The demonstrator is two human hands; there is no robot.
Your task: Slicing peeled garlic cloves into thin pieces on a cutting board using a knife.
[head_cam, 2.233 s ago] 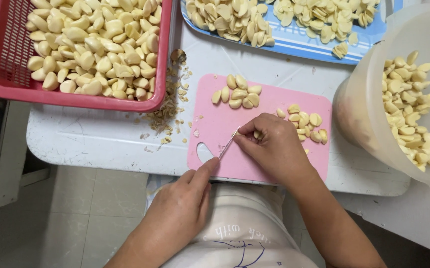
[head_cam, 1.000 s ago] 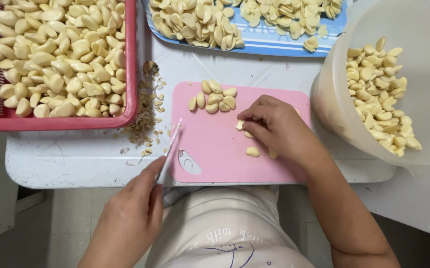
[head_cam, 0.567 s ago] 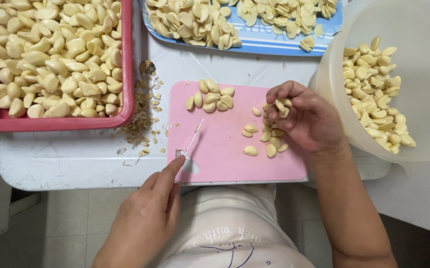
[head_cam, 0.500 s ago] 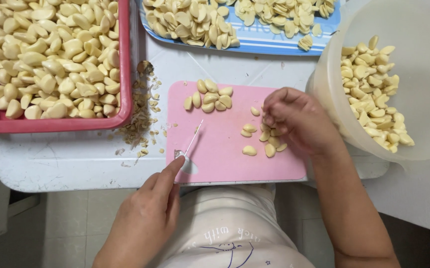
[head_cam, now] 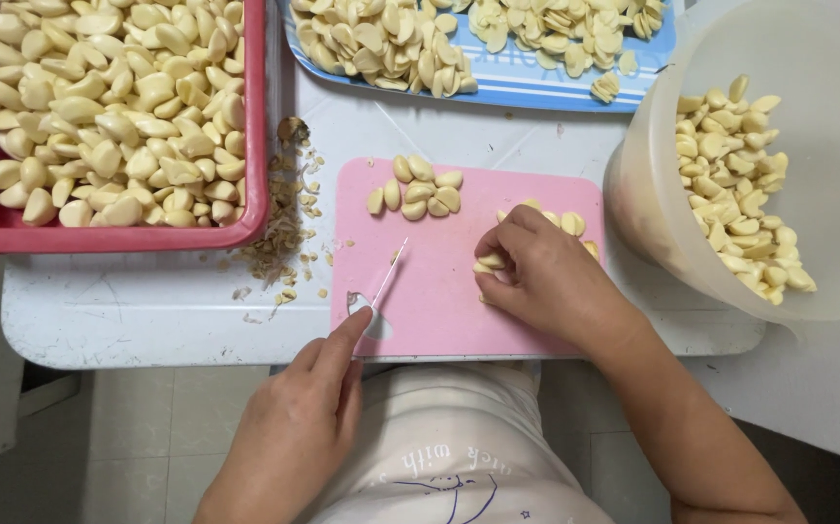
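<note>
From the head camera, the left hand (head_cam: 294, 437) is closed around the handle of a small knife (head_cam: 384, 279), forefinger stretched along its back; the thin blade slants up and away from the fingertips, its tip over the pink cutting board (head_cam: 439, 301). The handle itself is hidden inside the fist, so I cannot tell its colour.

The right hand (head_cam: 541, 277) lies palm-down on the board, well to the right of the blade, fingers curled and pressed together over a few garlic cloves (head_cam: 490, 262); one clove shows at the fingertips, seemingly pinched there, and others peek out just beyond the knuckles. A loose cluster of peeled cloves (head_cam: 418, 186) sits on the board beyond the knife tip, apart from both hands.

Beyond and left of the left hand stands a red basket (head_cam: 255, 146) heaped with peeled garlic, with skin scraps (head_cam: 279, 247) strewn between it and the board. Beyond the right hand is a blue tray (head_cam: 536, 92) of cut cloves; to its right, a translucent plastic tub (head_cam: 653, 213) holding more. All rest on a white table (head_cam: 148, 311).
</note>
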